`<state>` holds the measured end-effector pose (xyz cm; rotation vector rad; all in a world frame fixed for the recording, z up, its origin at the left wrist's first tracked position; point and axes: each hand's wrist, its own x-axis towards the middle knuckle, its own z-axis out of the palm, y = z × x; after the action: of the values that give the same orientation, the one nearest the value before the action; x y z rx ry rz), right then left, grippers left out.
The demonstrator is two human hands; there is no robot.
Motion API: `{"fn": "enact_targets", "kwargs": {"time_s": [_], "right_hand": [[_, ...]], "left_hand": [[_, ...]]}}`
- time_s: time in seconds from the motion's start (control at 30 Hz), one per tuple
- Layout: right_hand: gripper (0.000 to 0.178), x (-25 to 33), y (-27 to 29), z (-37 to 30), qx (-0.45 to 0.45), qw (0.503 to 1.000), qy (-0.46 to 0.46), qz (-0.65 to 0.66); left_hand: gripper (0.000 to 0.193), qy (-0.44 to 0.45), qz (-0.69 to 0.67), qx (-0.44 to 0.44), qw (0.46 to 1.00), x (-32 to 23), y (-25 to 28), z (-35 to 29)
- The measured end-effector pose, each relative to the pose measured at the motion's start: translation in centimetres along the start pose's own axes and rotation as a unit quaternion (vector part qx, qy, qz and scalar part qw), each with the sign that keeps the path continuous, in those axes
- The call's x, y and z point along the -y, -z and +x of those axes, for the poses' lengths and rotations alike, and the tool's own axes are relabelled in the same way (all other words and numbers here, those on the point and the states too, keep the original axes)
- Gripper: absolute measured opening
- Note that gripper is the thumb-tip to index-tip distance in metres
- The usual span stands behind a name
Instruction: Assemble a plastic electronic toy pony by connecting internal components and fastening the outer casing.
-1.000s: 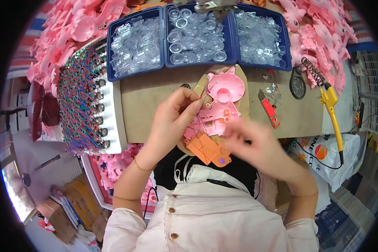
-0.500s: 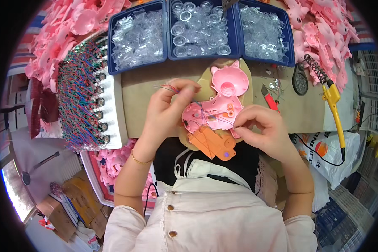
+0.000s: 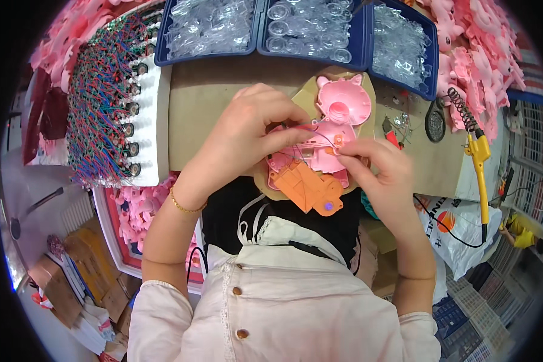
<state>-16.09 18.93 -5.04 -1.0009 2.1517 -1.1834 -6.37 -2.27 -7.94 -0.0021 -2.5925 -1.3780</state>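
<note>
A pink plastic toy shell (image 3: pixel 329 158), shaped like an animal with a round hollow head (image 3: pixel 348 101), lies open side up before me. Against its near edge rests an orange plastic housing (image 3: pixel 304 188) with a small purple spot. My left hand (image 3: pixel 262 123) is over the shell's left side, thumb and forefinger pinched on thin red and blue wires (image 3: pixel 308 127). My right hand (image 3: pixel 380 166) is at the shell's right edge, fingertips pinched together near the wire ends; whatever sits between them is too small to make out.
Blue bins (image 3: pixel 311 57) of clear plastic parts line the back. A white foam tray (image 3: pixel 154 114) with wired components stands left. Pink shells (image 3: pixel 473 72) are heaped at right, near a yellow soldering iron (image 3: pixel 478 154) in its coil holder and a red-handled cutter (image 3: pixel 392 137).
My left hand has moved right, bringing the wires across the shell toward my right hand. The whole view has shifted a little, with the bins now higher.
</note>
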Motion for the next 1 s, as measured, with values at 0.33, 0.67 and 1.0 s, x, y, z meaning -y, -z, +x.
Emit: {"fn": "enact_targets", "kwargs": {"time_s": [0.33, 0.67, 1.0], "right_hand": [[0.010, -0.6, -3.1, 2.7, 0.020, 0.943, 0.195, -0.270], [0.017, 1.1, -2.9, 3.0, 0.091, 0.902, 0.199, -0.372], [0.010, -1.2, -2.7, 3.4, 0.040, 0.942, 0.204, -0.265]], "left_hand": [[0.012, 0.009, 0.092, -0.174, 0.980, 0.2, -3.1, -0.4], [0.013, -0.030, 0.131, -0.145, 0.980, 0.0, -2.5, -0.5], [0.014, -0.008, 0.095, -0.137, 0.986, 0.1, -2.6, -0.5]]}}
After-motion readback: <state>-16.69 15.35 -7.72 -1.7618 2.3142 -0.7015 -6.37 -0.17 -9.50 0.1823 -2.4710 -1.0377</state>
